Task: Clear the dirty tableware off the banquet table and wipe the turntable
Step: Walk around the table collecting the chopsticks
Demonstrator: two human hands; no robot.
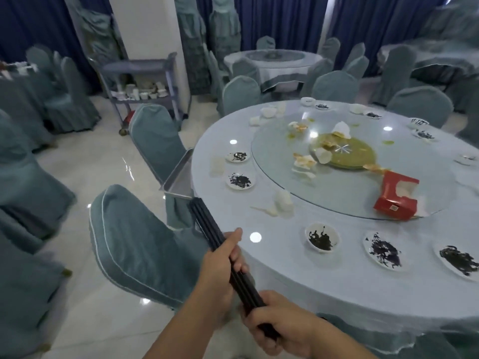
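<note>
A bundle of black chopsticks (204,224) is gripped by both hands at the near-left edge of the round banquet table (285,268). My left hand (223,265) wraps the middle of the bundle; my right hand (280,322) holds its near end. The bundle's far tips point toward a metal tray (178,180) at the table's left edge. The glass turntable (324,195) carries used napkins, food scraps, a yellow-green stain and a red tissue box (394,200). Small dirty plates (239,180) and a bowl (322,237) with dark smears ring the table.
Teal-covered chairs stand around the table, one (134,250) just left of my hands and another (155,141) beyond the tray. A grey service cart (145,81) with white crockery stands by a pillar at the back left. More tables stand behind.
</note>
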